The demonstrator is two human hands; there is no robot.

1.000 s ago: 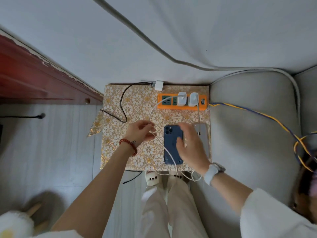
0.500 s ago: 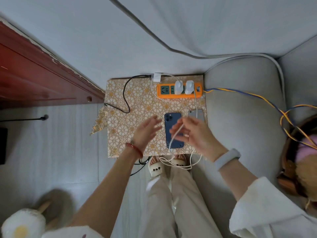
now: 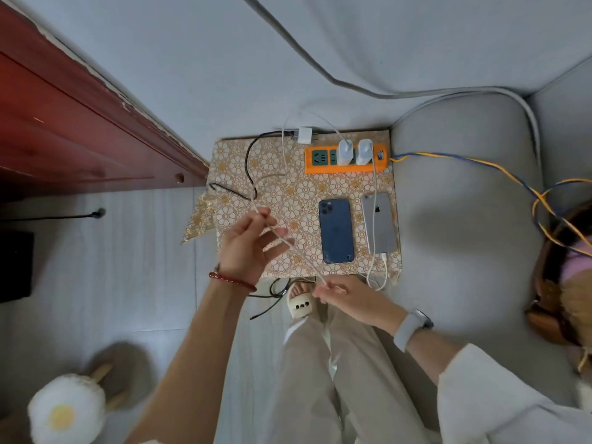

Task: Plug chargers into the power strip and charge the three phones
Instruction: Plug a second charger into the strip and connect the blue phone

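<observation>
Presently we note both hands holding 1 white cable point(image 3: 290, 248) taut: left hand point(image 3: 248, 248) grips it midway, right hand point(image 3: 344, 296) pinches its end. 2 chargers point(image 3: 346, 151) sit in the strip point(image 3: 320, 161); blue phone point(image 3: 336, 230) and silver phone point(image 3: 379, 227) lie on the mat point(image 3: 288, 190).

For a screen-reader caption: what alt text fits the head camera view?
A person's left hand and right hand stretch a white charging cable over a floral-patterned table. A blue phone and a silver phone lie side by side below an orange power strip holding two white chargers.
</observation>
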